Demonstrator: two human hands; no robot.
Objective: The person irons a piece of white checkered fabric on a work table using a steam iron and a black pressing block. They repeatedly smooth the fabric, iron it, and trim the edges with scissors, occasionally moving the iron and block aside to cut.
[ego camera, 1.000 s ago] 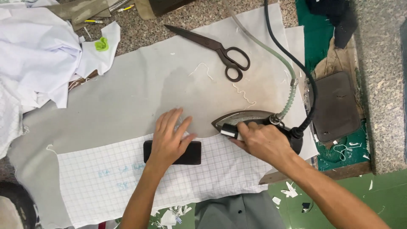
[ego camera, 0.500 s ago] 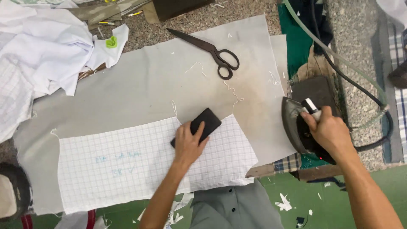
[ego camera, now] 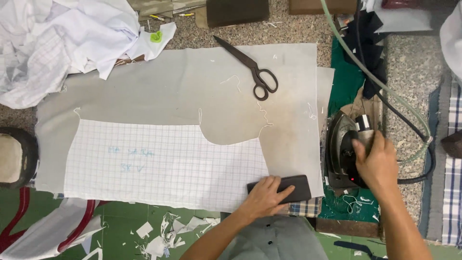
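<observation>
Speckled stone table [ego camera: 409,67] w/ a big grey cloth [ego camera: 159,91] spread on it. Checked paper [ego camera: 163,163] lies on the cloth, scissors [ego camera: 250,70] above it. Left hand [ego camera: 264,195] lies flat on a black block [ego camera: 284,188] at the paper's bottom right corner. Right hand [ego camera: 378,161] is closed round the iron [ego camera: 344,149], which sits on its pad beside the cloth.

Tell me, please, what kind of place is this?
Probably a tailoring or garment workshop: a steam iron under the right hand, tailor's scissors, and a checked fabric piece on a pressing cloth.
</observation>
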